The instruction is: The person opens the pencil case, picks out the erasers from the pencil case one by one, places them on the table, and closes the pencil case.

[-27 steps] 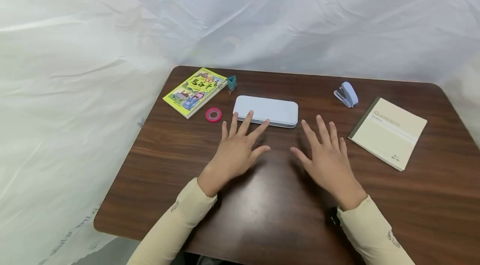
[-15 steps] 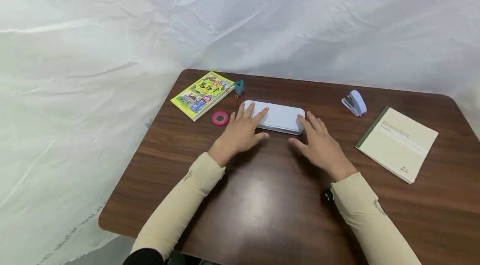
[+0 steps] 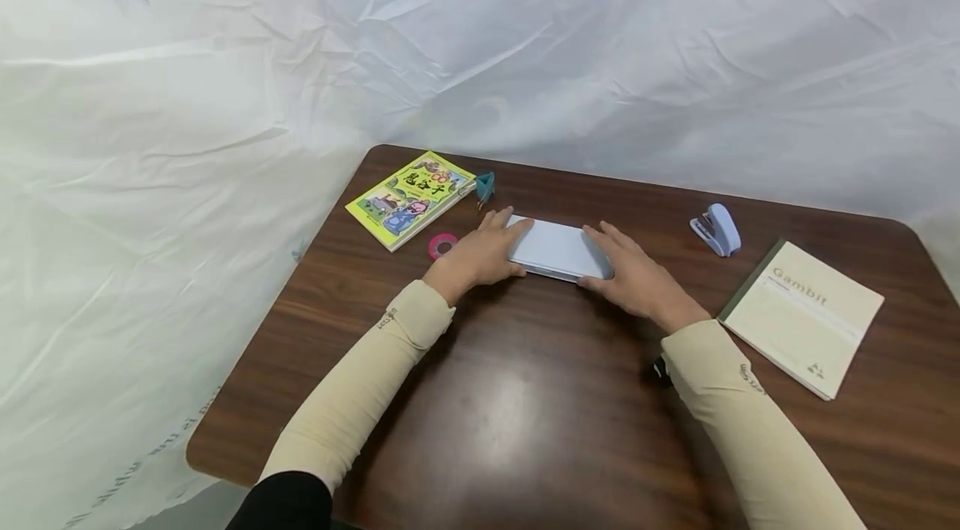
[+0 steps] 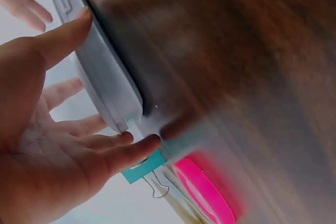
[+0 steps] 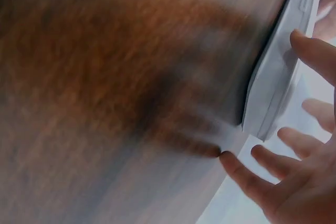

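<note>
A white pencil case [image 3: 558, 250] with rounded corners and a small front catch lies flat between the two hands. At its left end is the left hand [image 3: 483, 252], thumb by the front wall and loosely spread fingers about the end and far side. The right hand [image 3: 633, 276] frames the other end in the same manner. In the right wrist view, its thumb tip overlaps the case's front wall [image 5: 273, 80], while the little finger reaches down close over the table. The left wrist view shows the left fingers [image 4: 131, 156] relaxed around the case's corner.
A yellow comic-style book [image 3: 408, 201] lies at back left, with a teal binder clip [image 3: 485, 185] beside it. A pink tape roll [image 3: 441, 245] sits by the left hand. Toward the right are a light-blue stapler [image 3: 718, 230] and a cream notebook [image 3: 802, 317] on the brown table [image 3: 480, 422].
Both hands have moved forward from in front of the pencil case to its two ends, passing over its top. The head view has shifted slightly. The case stays about where it was.
</note>
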A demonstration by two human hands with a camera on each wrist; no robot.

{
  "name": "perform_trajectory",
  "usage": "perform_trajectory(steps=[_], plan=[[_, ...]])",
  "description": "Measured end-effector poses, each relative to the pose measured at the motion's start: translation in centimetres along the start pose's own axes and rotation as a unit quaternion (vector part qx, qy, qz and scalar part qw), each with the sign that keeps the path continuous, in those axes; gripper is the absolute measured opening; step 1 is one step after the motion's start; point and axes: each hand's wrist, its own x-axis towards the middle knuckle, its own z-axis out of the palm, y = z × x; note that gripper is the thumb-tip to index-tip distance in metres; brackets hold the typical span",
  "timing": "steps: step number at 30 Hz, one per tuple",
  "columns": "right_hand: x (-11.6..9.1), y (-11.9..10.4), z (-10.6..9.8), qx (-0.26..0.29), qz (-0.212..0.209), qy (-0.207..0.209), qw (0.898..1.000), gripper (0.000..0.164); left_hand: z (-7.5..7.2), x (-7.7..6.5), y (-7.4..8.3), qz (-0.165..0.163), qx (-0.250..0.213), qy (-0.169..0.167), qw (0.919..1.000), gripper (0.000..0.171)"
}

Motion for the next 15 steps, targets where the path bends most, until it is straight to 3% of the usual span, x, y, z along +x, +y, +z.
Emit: perform_trajectory(steps=[8, 15], plan=[[0.4, -0.4, 0.1, -0.039, -0.038, -0.002, 0.999, 0.074, 1.0, 0.7, -0.6, 0.029, 0.042, 0.045, 0.9977, 0.094], [0.9, -0.6, -0.1, -0.059, -0.047, -0.01, 0.997, 0.074, 1.5, 0.9, -1.5, 0.056, 0.056, 0.079, 0.9937, 0.095]])
